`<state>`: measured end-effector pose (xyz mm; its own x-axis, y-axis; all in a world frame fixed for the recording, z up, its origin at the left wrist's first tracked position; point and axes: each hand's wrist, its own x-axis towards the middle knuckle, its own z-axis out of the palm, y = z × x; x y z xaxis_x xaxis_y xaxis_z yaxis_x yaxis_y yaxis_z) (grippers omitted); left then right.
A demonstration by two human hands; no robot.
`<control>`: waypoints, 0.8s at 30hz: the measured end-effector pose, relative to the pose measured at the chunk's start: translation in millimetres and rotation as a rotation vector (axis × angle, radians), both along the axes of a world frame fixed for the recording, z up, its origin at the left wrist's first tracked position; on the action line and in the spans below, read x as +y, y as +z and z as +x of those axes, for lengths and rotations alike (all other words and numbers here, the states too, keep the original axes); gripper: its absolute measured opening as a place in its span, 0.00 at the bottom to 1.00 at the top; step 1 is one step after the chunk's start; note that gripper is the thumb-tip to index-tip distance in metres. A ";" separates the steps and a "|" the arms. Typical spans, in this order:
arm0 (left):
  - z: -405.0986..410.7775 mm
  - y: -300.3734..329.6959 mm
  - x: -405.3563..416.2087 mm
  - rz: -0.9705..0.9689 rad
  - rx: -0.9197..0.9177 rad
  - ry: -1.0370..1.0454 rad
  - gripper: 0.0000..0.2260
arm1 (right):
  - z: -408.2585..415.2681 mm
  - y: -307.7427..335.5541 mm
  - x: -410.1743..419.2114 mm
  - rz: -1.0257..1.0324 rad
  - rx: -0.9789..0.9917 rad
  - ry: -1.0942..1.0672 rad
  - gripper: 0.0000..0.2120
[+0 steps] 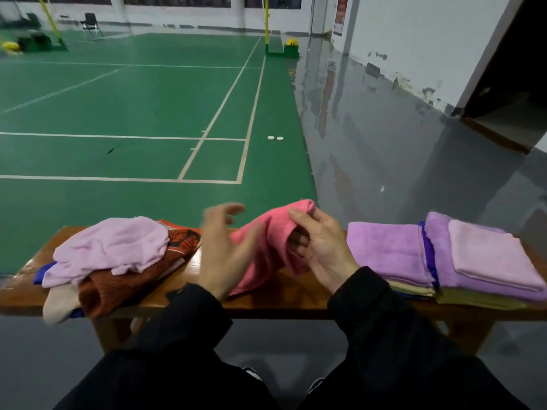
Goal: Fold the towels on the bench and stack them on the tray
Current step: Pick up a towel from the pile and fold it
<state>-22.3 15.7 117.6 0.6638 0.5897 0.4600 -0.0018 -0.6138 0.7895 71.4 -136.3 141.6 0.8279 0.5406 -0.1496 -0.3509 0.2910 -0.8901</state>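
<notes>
Now, over the middle of the long brown wooden bench, the crumpled coral-pink terry towel hangs down and leftward from the right hand, which pinches its top corner, while the blurred, open-fingered left hand is just beside its free edge.

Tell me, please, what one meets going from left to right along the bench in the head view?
Unfolded heap with pale pink towel on top → left hand, blurred → coral pink towel → right hand gripping it → folded purple towel → folded light pink towel topping the stack.
</notes>
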 end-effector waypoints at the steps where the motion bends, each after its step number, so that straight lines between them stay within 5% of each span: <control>1: -2.5 3.8 -15.6 0.004 0.039 -0.137 0.20 | -2.1 1.8 2.3 0.012 0.003 0.021 0.06; 7: 2.1 -4.8 -25.9 0.082 -0.022 -0.055 0.08 | -11.9 -2.4 4.5 0.011 -0.030 -0.008 0.04; 11: 1.0 -12.1 -20.5 0.238 -0.012 -0.203 0.10 | -7.8 -8.6 2.4 0.015 -0.071 -0.074 0.07; 16: 10.7 -4.0 -26.0 -0.312 -0.034 -0.282 0.09 | -13.9 -26.6 10.1 -0.026 -0.116 0.014 0.13; 21: 14.7 -7.1 -28.5 -0.442 0.051 -0.239 0.02 | -19.6 -39.1 11.3 0.040 0.107 0.067 0.16; 24: 17.7 -14.6 -28.6 -0.899 -0.054 -0.237 0.04 | -22.6 -46.1 11.3 0.065 0.182 0.103 0.20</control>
